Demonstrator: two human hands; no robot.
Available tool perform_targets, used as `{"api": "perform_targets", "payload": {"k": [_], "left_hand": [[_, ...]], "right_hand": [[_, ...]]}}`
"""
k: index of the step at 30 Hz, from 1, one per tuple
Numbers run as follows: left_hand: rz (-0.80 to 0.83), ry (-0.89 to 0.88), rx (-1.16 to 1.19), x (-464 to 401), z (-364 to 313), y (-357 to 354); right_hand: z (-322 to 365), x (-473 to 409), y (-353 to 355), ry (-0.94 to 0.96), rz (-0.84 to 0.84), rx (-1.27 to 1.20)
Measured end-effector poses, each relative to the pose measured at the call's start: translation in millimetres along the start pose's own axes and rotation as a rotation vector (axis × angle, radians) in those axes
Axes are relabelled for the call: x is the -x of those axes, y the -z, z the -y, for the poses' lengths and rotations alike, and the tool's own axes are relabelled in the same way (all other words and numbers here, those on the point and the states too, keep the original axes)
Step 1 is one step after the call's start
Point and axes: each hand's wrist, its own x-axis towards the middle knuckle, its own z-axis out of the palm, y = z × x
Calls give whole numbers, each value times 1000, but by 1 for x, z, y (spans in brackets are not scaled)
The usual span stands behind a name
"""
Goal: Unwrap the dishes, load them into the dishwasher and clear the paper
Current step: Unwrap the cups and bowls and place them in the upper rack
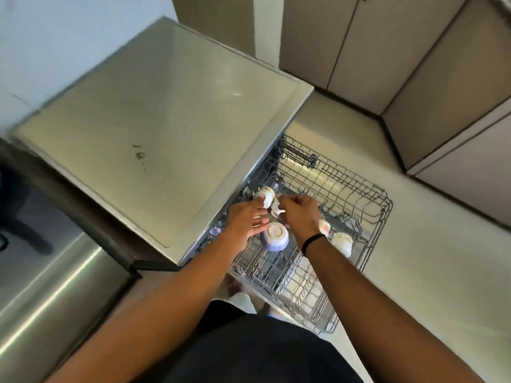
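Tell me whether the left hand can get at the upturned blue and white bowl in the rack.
Probably yes: the left hand hovers open right beside the upturned blue and white bowl in the grey wire rack, nothing between them.

One wire rack [367, 194] holds one blue bowl [274, 235] and four pale cups [264, 195].

Our right hand [300, 217] covered most of a small white dish [277, 210], so we could not tell our grip. Motion blur smeared the rack [356, 194] and the cups [343, 241].
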Motion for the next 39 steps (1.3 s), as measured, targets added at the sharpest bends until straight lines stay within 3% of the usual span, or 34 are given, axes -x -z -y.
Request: {"api": "perform_targets", "payload": {"k": [7,15,26,39], "left_hand": [[-148,-211,257,65,-45,79],[-370,-379,515,128,-38,228],[-720,-519,708,207,44,460],[-1143,-467,924,277,124,563]], "right_hand": [[74,47,-52,204,193,-37],[120,146,-187,377,494,46],[62,314,-404,446,872,180],[22,437,-526,408,1267,469]]}}
